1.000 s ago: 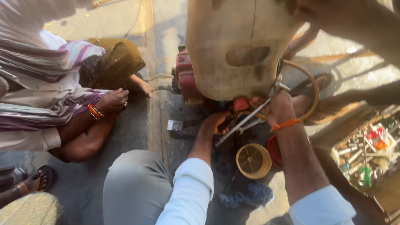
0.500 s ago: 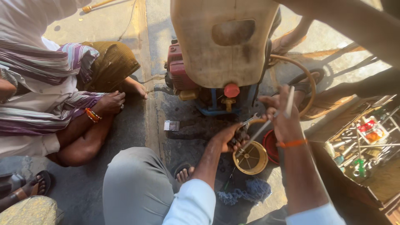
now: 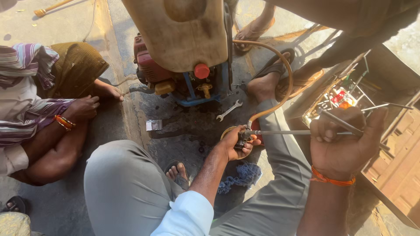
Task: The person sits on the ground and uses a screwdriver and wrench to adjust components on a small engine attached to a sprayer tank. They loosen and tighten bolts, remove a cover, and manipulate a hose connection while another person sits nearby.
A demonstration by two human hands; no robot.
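On the floor, a metal rod (image 3: 302, 132) is held beside the engine (image 3: 175, 74).
Its fitting (image 3: 243, 136) is grasped by the left hand (image 3: 236, 146), the rod by the right hand (image 3: 345, 140); the hose (image 3: 280, 94) could be pulled loose.

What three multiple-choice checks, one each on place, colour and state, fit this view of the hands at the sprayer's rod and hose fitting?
1. Where does the spanner lie?
A. On the ground in front of the engine
B. In the toolbox
C. In the left hand

2. What colour is the tank cap?
A. Blue
B. Red
C. Yellow

3. How does the right hand hold the metal rod?
A. Not touching it
B. Lying flat on it
C. Closed around one end

Answers: 1 A, it rests on the dark floor by the blue frame. 2 B, it is red under the cream tank. 3 C, fingers curl round it while the left hand grips the hose fitting.
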